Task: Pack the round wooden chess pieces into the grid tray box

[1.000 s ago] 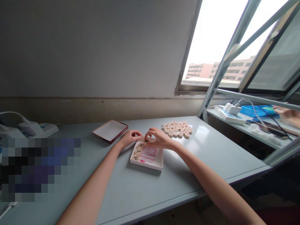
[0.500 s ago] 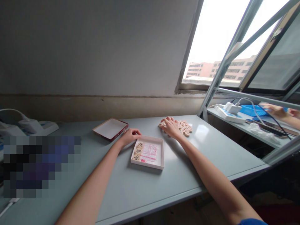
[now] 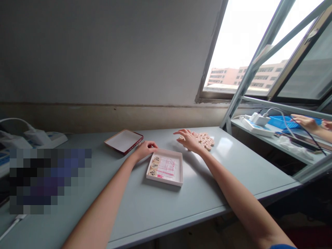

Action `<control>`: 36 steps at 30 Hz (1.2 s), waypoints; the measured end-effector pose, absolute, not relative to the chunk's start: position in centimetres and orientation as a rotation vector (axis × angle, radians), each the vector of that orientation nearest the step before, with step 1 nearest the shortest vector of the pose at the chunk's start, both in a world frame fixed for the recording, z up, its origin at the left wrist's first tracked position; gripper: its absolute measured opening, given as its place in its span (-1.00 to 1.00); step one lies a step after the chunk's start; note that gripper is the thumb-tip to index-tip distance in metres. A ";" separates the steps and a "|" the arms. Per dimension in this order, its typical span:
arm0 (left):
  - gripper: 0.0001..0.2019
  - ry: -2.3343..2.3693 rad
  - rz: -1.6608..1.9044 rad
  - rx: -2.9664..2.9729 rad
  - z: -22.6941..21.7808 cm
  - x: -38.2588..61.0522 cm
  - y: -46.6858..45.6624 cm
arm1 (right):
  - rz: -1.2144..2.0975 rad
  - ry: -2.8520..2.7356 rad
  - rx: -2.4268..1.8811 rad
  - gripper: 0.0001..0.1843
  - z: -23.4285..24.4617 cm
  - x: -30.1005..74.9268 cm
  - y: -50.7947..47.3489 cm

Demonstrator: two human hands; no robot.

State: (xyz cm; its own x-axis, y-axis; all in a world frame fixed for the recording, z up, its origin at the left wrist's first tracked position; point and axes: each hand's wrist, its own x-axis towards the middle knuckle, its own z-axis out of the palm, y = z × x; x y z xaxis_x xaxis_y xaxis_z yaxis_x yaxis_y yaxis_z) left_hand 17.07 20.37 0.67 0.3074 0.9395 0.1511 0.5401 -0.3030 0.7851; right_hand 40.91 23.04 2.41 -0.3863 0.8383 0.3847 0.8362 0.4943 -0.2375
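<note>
My right hand (image 3: 190, 141) lies on the near edge of a pile of round wooden chess pieces (image 3: 203, 139), its fingers spread and its thumb side against them. My left hand (image 3: 146, 149) rests on the table at the far left corner of a shallow white box tray (image 3: 166, 181), touching nothing else, with its fingers curled. Inside the tray, three pieces with black characters (image 3: 154, 166) stand in a row along the left wall. Beside them lies a sheet with pink markings (image 3: 166, 167).
A red-rimmed white box lid (image 3: 123, 141) lies left of my left hand on the pale table (image 3: 145, 211). A device with a cable and a pixelated patch sit at the left. On a lower shelf at right, another person's hand (image 3: 306, 122) is near a blue tray (image 3: 280, 121).
My right hand has moved from the tray's far edge out to the pile of pieces. My left hand stays by the tray corner.
</note>
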 end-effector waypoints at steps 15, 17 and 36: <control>-0.81 1.230 0.840 1.990 0.1 16.9 21.0 | 0.011 -2.704 -0.889 -0.70 2.9 35.0 17.6; -0.81 1.223 0.833 1.993 0.1 16.9 21.0 | 0.011 -2.681 -0.913 -0.72 3.1 35.2 17.9; -0.78 1.331 0.789 1.959 0.3 17.0 20.8 | -0.246 -2.443 -1.447 -0.84 3.0 41.9 22.1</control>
